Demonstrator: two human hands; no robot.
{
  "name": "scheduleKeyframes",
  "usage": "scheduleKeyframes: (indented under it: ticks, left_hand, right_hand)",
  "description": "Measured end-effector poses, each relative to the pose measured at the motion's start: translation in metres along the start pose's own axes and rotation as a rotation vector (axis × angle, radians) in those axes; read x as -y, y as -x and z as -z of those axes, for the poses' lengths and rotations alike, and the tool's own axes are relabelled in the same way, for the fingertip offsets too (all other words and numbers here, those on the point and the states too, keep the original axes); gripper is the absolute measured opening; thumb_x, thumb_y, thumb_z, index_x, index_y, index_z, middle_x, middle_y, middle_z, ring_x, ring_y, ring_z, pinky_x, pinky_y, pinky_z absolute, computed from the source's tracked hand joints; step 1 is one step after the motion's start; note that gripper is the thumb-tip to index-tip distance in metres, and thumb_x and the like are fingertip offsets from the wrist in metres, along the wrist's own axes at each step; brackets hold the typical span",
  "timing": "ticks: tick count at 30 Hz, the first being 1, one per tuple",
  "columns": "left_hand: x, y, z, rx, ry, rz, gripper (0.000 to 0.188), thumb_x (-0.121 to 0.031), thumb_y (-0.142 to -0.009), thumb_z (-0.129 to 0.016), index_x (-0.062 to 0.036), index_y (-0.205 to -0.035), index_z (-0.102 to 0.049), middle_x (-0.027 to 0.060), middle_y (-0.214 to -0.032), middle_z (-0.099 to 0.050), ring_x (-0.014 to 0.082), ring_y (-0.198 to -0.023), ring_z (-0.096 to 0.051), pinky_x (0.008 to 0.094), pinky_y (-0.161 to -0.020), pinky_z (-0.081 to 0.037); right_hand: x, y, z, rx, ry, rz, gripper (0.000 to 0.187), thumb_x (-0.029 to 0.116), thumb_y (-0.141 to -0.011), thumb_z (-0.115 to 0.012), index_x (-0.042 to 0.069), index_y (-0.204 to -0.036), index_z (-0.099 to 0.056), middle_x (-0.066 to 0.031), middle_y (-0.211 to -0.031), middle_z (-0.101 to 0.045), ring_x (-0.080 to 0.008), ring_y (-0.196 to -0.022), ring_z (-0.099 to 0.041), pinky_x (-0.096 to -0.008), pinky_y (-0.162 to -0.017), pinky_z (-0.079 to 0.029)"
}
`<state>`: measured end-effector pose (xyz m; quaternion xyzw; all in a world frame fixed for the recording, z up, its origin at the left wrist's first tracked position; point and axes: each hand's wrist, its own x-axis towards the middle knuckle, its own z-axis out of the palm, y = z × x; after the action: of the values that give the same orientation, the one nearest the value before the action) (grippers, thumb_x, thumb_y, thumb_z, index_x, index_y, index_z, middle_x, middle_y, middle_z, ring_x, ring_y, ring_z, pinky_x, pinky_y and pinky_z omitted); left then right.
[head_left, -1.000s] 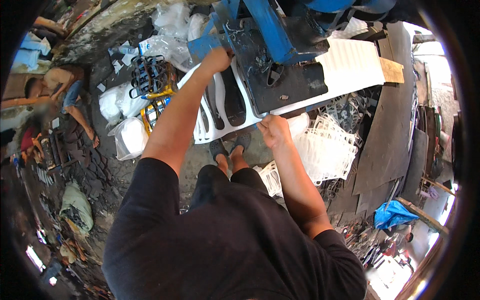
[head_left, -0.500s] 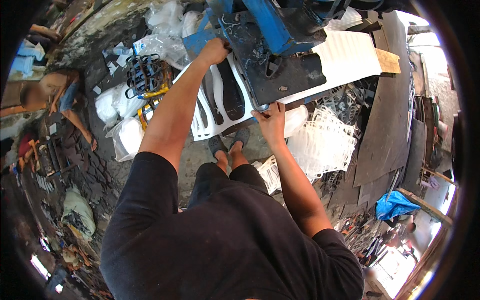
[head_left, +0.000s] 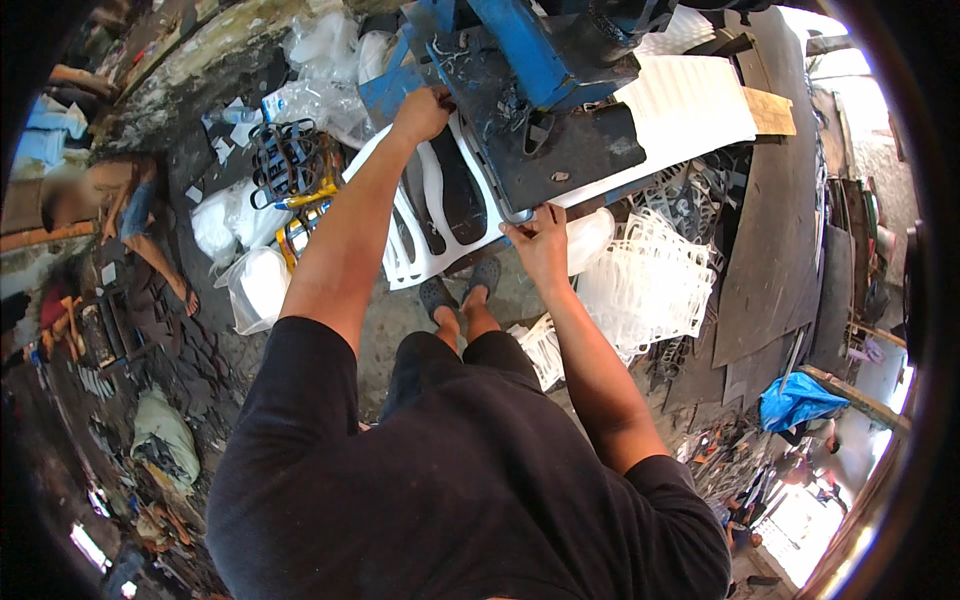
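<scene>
A white sheet with long curved cut-outs lies across the dark work surface of a blue press. Along the left edge of the press's black plate runs a narrow metal cutting die, mostly hidden by the plate. At the die's far end my left hand is closed, its fingertips partly out of sight. My right hand pinches the rounded near end between thumb and fingers, at the sheet's front edge. Right of the plate, the sheet continues uncut.
Cut white lattice pieces are stacked below the bench on the right. Clear plastic bags and black straps lie at left. Large dark sheets lean at right. A co-worker sits at far left.
Both hands keep their places at the two ends of the die. The whole view has shifted slightly; the sheet and press look the same.
</scene>
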<state>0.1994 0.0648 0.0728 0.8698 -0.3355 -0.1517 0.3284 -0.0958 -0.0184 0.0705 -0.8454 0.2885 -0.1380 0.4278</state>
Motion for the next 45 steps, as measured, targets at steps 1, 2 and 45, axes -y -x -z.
scheduleKeyframes:
  ticks: [1, 2, 45]
  left_hand:
    - [-0.001, 0.002, 0.001, -0.029, 0.025, 0.002, 0.029, -0.017, -0.085, -0.061, -0.0076, -0.112, -0.069, 0.0219, -0.107, -0.067, 0.0419, -0.099, -0.063, 0.0472, -0.086, -0.05]
    - [-0.003, 0.005, 0.002, -0.057, 0.051, 0.003, 0.029, -0.016, -0.085, -0.061, -0.0068, -0.112, -0.068, 0.0221, -0.108, -0.067, 0.0414, -0.099, -0.064, 0.0465, -0.085, -0.051]
    - [-0.487, -0.005, 0.206, -0.509, 0.691, -1.174, 0.031, -0.017, -0.095, -0.053, 0.0, -0.12, -0.054, 0.0201, -0.121, -0.054, 0.0299, -0.11, -0.056, 0.0418, -0.096, -0.044]
  right_hand:
    - [0.002, 0.001, 0.001, 0.004, 0.041, 0.013, 0.056, 0.01, -0.074, -0.081, -0.008, -0.119, -0.053, -0.023, -0.12, -0.046, -0.0258, -0.08, -0.065, -0.0328, -0.073, -0.056]
    - [0.004, 0.002, 0.003, 0.007, 0.082, 0.026, 0.058, 0.009, -0.074, -0.081, -0.008, -0.121, -0.051, -0.0231, -0.119, -0.046, -0.0258, -0.082, -0.065, -0.0325, -0.074, -0.056]
    - [0.29, -0.143, 0.424, -0.807, 1.101, 0.575, 0.035, 0.032, -0.096, -0.058, -0.002, -0.103, -0.065, -0.0204, -0.095, -0.068, -0.0318, -0.088, -0.067, -0.0427, -0.076, -0.053]
